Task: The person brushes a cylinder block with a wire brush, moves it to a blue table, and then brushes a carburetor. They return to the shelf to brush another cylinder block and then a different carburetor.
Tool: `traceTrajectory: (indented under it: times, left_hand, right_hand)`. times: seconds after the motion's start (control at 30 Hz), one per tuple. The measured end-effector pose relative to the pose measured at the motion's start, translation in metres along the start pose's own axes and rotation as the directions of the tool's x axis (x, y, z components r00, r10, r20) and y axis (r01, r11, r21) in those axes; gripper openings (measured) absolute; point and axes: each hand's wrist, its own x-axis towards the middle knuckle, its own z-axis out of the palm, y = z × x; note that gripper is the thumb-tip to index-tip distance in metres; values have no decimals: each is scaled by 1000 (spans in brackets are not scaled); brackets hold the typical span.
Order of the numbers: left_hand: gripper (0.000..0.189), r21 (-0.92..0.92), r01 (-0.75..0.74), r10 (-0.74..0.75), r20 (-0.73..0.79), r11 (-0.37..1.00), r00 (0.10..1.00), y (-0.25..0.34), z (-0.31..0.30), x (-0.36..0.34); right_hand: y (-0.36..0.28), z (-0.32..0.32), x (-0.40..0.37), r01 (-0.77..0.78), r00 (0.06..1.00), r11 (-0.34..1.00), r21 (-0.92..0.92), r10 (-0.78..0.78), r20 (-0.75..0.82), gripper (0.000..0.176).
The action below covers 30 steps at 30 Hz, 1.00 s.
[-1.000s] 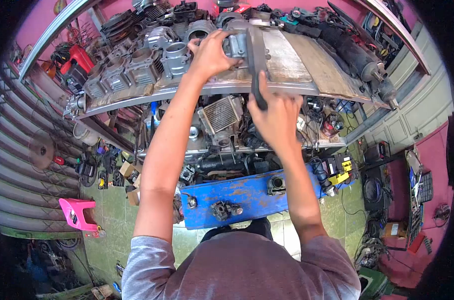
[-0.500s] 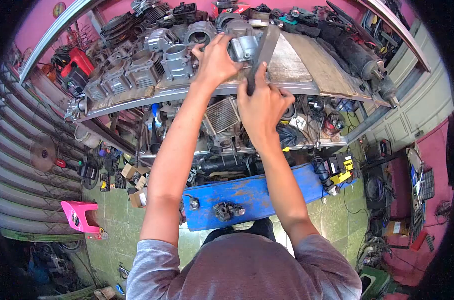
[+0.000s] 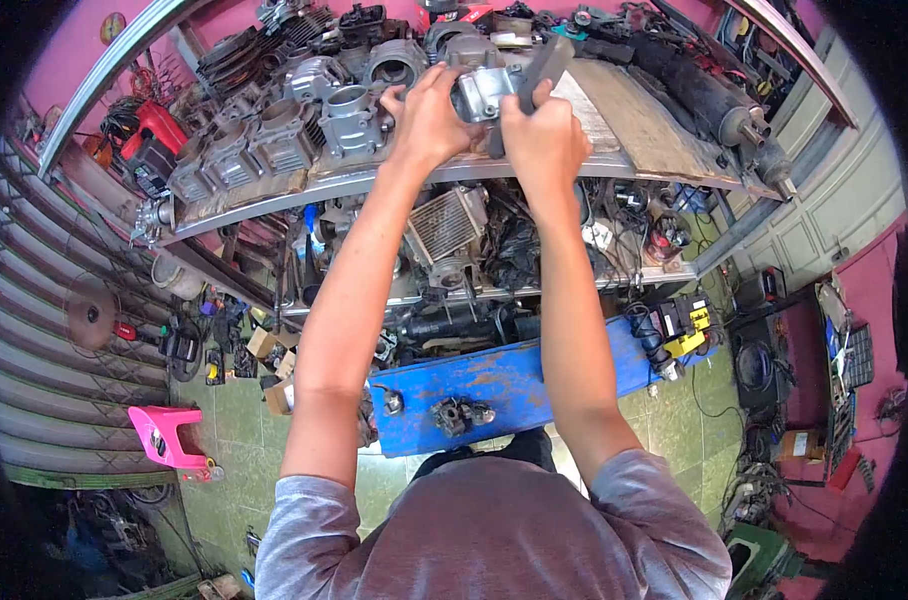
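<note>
My left hand (image 3: 430,122) is wrapped around the left side of a silver engine cylinder (image 3: 485,93) at the front of the upper shelf, thumb low and fingers over the top. In my right hand (image 3: 548,145) is a long, flat, dark file (image 3: 545,70), gripped near its lower end. The file lies slanted along the cylinder's right face, its far end pointing up and away. Just left of my left hand stands another bare engine cylinder (image 3: 351,122) with a round bore on top.
More cylinders (image 3: 279,135) line the shelf's left side. Wooden boards (image 3: 644,115) and a dark exhaust muffler (image 3: 719,105) lie to the right. A lower shelf holds a radiator (image 3: 444,228). Below it, a blue bench (image 3: 514,385) carries a small carburetor-like part (image 3: 459,415). A pink stool (image 3: 174,437) stands left.
My right hand has shifted right and slightly up with the file, and its fingers have curled more tightly around it. The left hand keeps its hold on the cylinder.
</note>
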Motion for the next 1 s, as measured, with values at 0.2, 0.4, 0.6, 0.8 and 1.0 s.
traceTrajectory:
  times: [0.2,0.4,0.6,0.8,1.0]
  left_hand:
    - [81,72,-93,87,80,993,993,-31,-20,9]
    - [84,17,-128,128,-5,992,992,-38,-5,11]
    - [83,35,-121,119,51,992,992,-30,-10,21]
    - [82,70,-93,95,-32,993,995,-21,2,22]
    - [78,-20,-181,177,-127,983,976,-24,12,3]
  right_hand:
    - [29,-34,-40,50,977,982,185,-86,195,59]
    - [59,-7,-5,47,978,905,424,-127,164,59]
    - [82,-8,-20,76,972,839,539,-182,147,56]
    - [93,-19,-14,-8,973,804,595,-131,190,56]
    - [108,-15,-3,-120,960,786,607,-63,271,56]
